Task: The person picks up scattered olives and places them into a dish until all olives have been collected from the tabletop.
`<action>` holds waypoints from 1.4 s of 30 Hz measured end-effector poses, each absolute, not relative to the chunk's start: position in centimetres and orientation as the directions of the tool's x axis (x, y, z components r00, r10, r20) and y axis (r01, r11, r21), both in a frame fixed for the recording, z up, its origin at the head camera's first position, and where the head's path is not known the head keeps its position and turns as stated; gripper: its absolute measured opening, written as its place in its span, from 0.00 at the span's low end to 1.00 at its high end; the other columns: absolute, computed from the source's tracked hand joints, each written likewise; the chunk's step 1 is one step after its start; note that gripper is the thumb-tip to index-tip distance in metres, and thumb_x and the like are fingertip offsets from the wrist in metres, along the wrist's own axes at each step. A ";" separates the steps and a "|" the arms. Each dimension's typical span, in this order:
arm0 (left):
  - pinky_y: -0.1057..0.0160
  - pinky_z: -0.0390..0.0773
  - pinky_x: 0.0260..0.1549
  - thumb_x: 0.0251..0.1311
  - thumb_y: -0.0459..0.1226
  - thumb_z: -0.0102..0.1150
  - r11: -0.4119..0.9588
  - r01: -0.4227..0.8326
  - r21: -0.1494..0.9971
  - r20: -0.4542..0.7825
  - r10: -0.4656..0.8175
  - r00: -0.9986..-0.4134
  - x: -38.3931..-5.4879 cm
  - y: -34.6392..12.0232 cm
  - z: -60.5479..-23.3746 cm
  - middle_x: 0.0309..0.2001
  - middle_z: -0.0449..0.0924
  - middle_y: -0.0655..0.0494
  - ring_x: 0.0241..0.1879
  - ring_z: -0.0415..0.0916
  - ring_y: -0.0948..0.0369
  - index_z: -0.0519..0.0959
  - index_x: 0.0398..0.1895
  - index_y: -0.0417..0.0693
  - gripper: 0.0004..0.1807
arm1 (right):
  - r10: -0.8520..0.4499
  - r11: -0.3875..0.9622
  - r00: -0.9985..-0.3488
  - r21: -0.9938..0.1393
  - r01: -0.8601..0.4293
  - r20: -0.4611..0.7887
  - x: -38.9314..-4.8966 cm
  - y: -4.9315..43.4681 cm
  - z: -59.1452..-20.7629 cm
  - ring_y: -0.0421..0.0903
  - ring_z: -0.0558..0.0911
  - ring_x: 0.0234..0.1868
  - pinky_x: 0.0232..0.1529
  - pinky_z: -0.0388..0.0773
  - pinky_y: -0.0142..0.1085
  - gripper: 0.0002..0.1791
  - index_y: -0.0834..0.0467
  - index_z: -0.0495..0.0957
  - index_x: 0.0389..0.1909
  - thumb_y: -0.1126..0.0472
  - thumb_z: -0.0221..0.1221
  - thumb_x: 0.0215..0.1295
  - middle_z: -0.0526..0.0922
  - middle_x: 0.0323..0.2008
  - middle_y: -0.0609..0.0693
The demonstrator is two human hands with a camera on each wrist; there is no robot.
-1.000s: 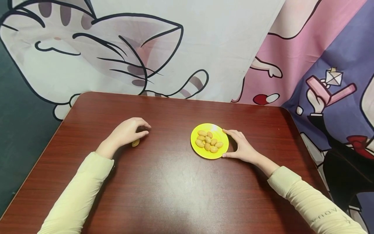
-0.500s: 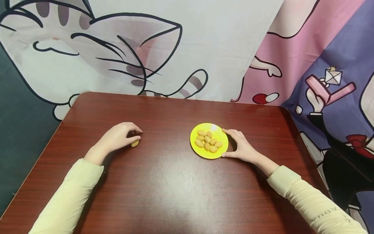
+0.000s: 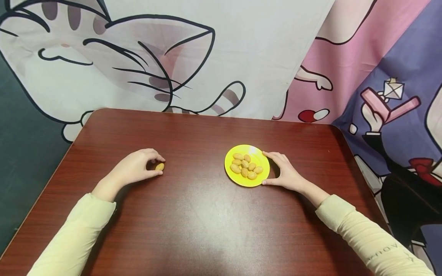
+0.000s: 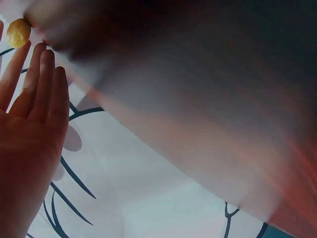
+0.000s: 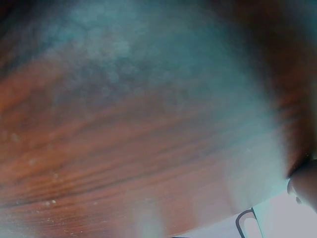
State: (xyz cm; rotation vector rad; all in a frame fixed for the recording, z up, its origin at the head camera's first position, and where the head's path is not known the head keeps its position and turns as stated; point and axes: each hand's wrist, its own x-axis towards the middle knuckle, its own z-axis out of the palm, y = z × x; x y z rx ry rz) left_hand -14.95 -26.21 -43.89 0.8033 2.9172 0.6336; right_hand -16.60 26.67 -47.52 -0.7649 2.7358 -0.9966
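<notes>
My left hand (image 3: 138,166) is low over the left of the table, thumb and fingertips curled round a small yellow-brown oval nut (image 3: 160,166). In the left wrist view that nut (image 4: 19,33) looks shiny and lies by the fingertips; the hand (image 4: 29,124) fills the left side. My right hand (image 3: 284,172) holds the right rim of a round yellow plate (image 3: 246,183), thumb at the near side, fingers at the far side. Several similar nuts (image 3: 244,164) sit in the middle of the plate. The right wrist view is mostly blurred table, and the plate is outside it.
The dark red-brown wooden table (image 3: 207,230) has rounded far corners. Behind it hangs a white cloth (image 3: 269,50) with a cartoon cat, and a pink and purple printed cloth (image 3: 345,65) hangs at the right.
My left hand has drawn back to the left and towards me, its thumb and fingers closing in around the nut, which has shifted slightly. The right hand and plate have stayed put.
</notes>
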 end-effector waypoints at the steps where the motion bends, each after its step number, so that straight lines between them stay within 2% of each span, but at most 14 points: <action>1: 0.54 0.81 0.45 0.56 0.38 0.79 0.778 0.486 0.399 0.063 0.506 -0.861 -14.9 -26.2 -43.9 0.40 0.85 0.57 0.41 0.80 0.60 0.89 0.48 0.45 0.16 | -0.504 0.654 -0.862 -0.631 -0.419 0.051 -16.6 26.7 -47.5 0.63 0.65 0.72 0.71 0.61 0.63 0.58 0.61 0.64 0.79 0.55 0.83 0.48 0.71 0.72 0.63; 10: 0.54 0.82 0.45 0.56 0.35 0.79 0.773 0.495 0.397 0.060 0.516 -0.854 -14.9 -26.5 -43.8 0.39 0.85 0.59 0.40 0.80 0.60 0.89 0.46 0.46 0.14 | -0.508 0.650 -0.860 -0.635 -0.417 0.046 -16.8 26.8 -47.7 0.63 0.65 0.73 0.72 0.60 0.63 0.59 0.60 0.64 0.79 0.55 0.84 0.47 0.70 0.72 0.63; 19: 0.58 0.80 0.41 0.55 0.33 0.78 0.775 0.499 0.388 0.063 0.518 -0.853 -14.9 -26.3 -43.7 0.34 0.82 0.61 0.36 0.77 0.62 0.87 0.41 0.47 0.12 | -0.512 0.647 -0.857 -0.633 -0.426 0.053 -16.9 26.8 -47.6 0.62 0.65 0.72 0.71 0.61 0.63 0.59 0.60 0.63 0.80 0.55 0.83 0.47 0.71 0.72 0.63; 30: 0.55 0.82 0.43 0.55 0.34 0.79 0.796 0.475 0.375 0.058 0.491 -0.869 -15.1 -25.4 -43.8 0.36 0.84 0.59 0.38 0.79 0.61 0.88 0.44 0.47 0.13 | -0.511 0.642 -0.857 -0.638 -0.426 0.059 -16.7 26.8 -47.6 0.64 0.66 0.72 0.71 0.60 0.63 0.57 0.61 0.65 0.79 0.54 0.83 0.49 0.72 0.71 0.63; 42: 0.54 0.82 0.44 0.57 0.34 0.77 0.770 0.513 0.380 0.073 0.528 -0.846 -16.5 -23.5 -43.7 0.38 0.85 0.58 0.39 0.80 0.60 0.88 0.44 0.48 0.12 | -0.510 0.646 -0.857 -0.628 -0.434 0.068 -16.6 26.8 -47.6 0.63 0.66 0.71 0.70 0.61 0.62 0.57 0.61 0.65 0.79 0.53 0.83 0.48 0.72 0.71 0.62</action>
